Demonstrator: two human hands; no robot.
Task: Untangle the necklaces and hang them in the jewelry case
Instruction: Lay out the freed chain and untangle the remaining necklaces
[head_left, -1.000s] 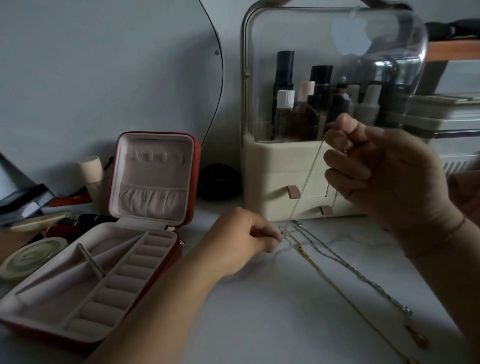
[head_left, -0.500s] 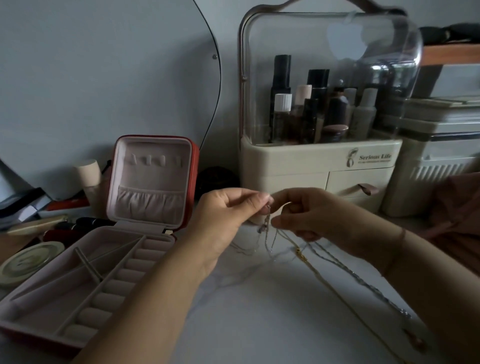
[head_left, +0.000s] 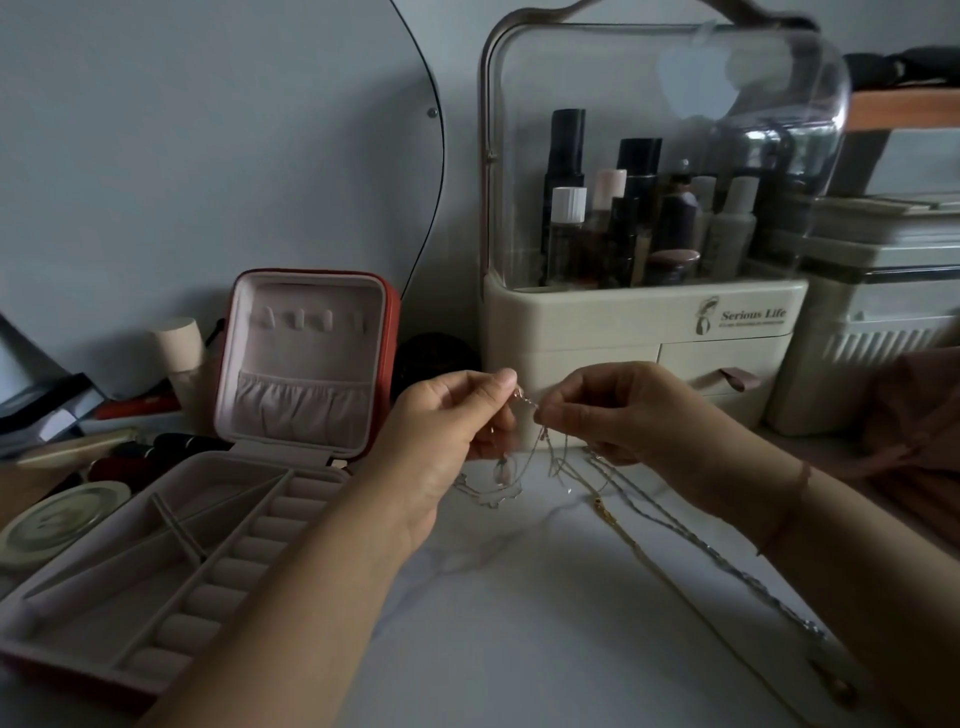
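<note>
A fine chain (head_left: 540, 447) hangs in loops between the two hands, its lower part lying tangled on the table (head_left: 519, 623) just below the fingers. The left hand (head_left: 452, 431) pinches it between thumb and forefinger, and the right hand (head_left: 623, 415) pinches it just beside. A gold chain (head_left: 639, 551) and a silver chain (head_left: 727, 566) trail away below the right fingers. All look light, limp and quick to knot or snap, so they are best held near the clasp and teased apart gently. The open jewelry case (head_left: 392, 332) stands left of the left fingers, with hooks (head_left: 306, 319) in its lid.

Two hands (head_left: 447, 431) (head_left: 618, 410), three necklaces (head_left: 525, 401) (head_left: 623, 530) (head_left: 727, 564), one jewelry case (head_left: 306, 364).
</note>
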